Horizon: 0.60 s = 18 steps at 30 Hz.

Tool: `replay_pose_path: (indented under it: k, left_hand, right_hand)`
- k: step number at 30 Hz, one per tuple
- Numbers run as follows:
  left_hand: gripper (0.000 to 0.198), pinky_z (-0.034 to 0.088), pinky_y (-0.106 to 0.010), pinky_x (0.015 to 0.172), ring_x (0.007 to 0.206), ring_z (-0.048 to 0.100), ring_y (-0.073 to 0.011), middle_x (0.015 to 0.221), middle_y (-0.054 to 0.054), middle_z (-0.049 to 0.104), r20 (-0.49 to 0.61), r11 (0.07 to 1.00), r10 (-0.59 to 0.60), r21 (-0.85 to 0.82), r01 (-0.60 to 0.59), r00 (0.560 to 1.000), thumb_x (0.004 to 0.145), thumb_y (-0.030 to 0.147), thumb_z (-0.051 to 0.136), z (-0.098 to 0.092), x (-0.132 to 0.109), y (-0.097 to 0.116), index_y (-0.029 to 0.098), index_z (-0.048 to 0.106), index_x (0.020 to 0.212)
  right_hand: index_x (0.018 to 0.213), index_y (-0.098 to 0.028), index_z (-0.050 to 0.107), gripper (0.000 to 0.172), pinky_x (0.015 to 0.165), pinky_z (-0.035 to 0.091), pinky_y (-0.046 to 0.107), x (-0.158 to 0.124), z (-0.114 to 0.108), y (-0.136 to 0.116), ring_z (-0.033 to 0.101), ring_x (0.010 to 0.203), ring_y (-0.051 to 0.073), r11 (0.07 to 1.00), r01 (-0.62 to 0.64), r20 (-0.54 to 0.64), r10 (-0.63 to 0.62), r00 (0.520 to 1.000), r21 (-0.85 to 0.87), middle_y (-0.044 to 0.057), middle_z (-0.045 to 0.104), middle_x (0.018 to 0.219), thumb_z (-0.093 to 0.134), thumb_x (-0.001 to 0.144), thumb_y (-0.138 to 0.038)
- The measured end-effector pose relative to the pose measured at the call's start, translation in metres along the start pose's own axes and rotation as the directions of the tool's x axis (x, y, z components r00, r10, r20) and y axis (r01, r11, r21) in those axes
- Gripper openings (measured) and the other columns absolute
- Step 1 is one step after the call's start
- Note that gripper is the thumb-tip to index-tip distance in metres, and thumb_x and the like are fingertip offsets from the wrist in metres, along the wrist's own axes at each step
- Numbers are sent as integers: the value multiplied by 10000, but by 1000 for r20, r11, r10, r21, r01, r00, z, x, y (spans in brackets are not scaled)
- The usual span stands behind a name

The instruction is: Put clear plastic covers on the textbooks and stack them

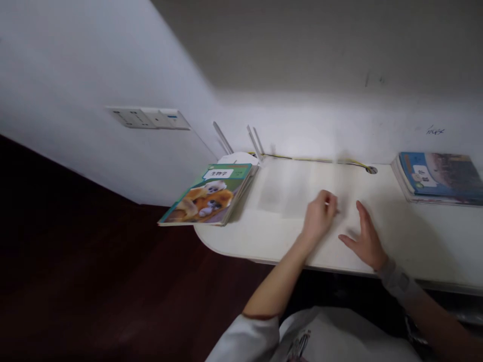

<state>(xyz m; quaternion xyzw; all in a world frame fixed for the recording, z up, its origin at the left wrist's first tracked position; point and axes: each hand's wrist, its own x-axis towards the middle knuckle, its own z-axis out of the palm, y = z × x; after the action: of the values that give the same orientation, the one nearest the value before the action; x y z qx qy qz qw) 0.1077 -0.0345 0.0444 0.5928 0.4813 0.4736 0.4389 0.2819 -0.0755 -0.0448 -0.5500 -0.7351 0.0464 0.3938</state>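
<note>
My left hand (320, 213) is closed in a pinch above the white desk (241, 236). At its fingertips is a thin, pale, see-through sheet (342, 176), smeared by motion, so its exact kind is unclear. My right hand (364, 239) is just to the right, thumb and fingers apart, with nothing between them. A grey band circles the right wrist. Left of my left hand, a faint whitish sheet (289, 193) lies flat on the desk, its edges hard to make out.
A stack of books (206, 196) with monkeys on its cover overhangs the desk's left end. Behind it stands a white router (236, 158) with antennas. Blue-covered books (441, 176) lie at the right. A yellow cable (313, 160) runs along the wall to a hole (372, 170). Sockets (151, 118) are on the left wall.
</note>
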Motion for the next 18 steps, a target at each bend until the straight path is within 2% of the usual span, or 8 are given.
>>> replay_pose_path:
  k: [2, 4, 6, 8, 11, 13, 16, 18]
  left_hand:
    - [136, 490, -251, 599, 600, 645, -147, 681, 6, 644, 97, 993, 114, 17, -116, 989, 910, 361, 496, 19, -30, 24, 240, 557, 897]
    - [178, 495, -254, 574, 566, 629, -144, 679, 6, 656, 122, 980, 186, 54, -194, 975, 913, 389, 483, 20, -56, 39, 265, 581, 995]
    - [256, 486, -246, 535, 506, 597, -134, 642, 16, 646, 73, 977, 190, 89, -196, 979, 925, 412, 447, 7, -69, 40, 274, 578, 1095]
    - [319, 463, -231, 500, 444, 552, -121, 583, 33, 615, -30, 981, 140, 138, -135, 990, 928, 432, 418, -12, -68, 25, 257, 567, 1150]
    - [363, 422, -221, 464, 362, 463, -105, 520, 57, 560, -122, 981, -17, 189, 40, 992, 923, 422, 400, -38, -53, -12, 210, 561, 1171]
    - [377, 430, -235, 483, 357, 453, -113, 513, 53, 555, -125, 960, -105, 246, 133, 987, 924, 391, 393, -48, -42, -37, 187, 566, 1190]
    - [360, 478, -276, 627, 510, 588, -170, 549, 2, 604, -97, 878, -156, 442, 183, 983, 919, 318, 416, -53, -34, -62, 171, 598, 1192]
    - [325, 482, -315, 717, 680, 658, -225, 649, -58, 668, -72, 768, -194, 610, 197, 978, 909, 278, 445, -51, -32, -68, 183, 631, 1158]
  right_hand:
    - [1505, -222, 134, 758, 1026, 421, 550, -4, 5, -21, 433, 1312, 356, 992, -108, -158, 118, 980, 71, 165, 402, 1458, 498, 882, -453]
    - [1484, -235, 207, 626, 1005, 431, 557, -7, -4, -25, 472, 1277, 351, 983, -170, -309, 184, 933, 72, 159, 457, 1408, 405, 919, -420]
    - [1468, -229, 270, 548, 1026, 408, 558, -9, -28, -15, 456, 1298, 336, 983, -186, -402, 169, 900, -3, 159, 467, 1402, 339, 940, -358]
    - [1451, -221, 342, 517, 1062, 366, 561, -13, -60, -1, 409, 1343, 332, 971, -177, -408, 98, 908, -161, 162, 458, 1421, 332, 941, -302]
    - [1379, -272, 477, 468, 1110, 273, 590, -25, -99, 17, 343, 1390, 336, 897, -124, -269, 5, 963, -425, 117, 469, 1438, 369, 925, -240]
    - [1341, -294, 524, 460, 1128, 237, 583, -34, -109, 25, 328, 1401, 320, 848, -31, -109, -32, 993, -529, 89, 462, 1456, 385, 913, -196]
    - [1308, -286, 554, 451, 1115, 278, 550, -49, -102, 40, 377, 1378, 293, 816, 86, 126, -17, 992, -571, 88, 484, 1446, 372, 912, -169]
    - [1286, -269, 569, 417, 1076, 334, 539, -58, -90, 52, 436, 1338, 288, 812, 121, 230, 17, 973, -571, 106, 521, 1413, 358, 930, -210]
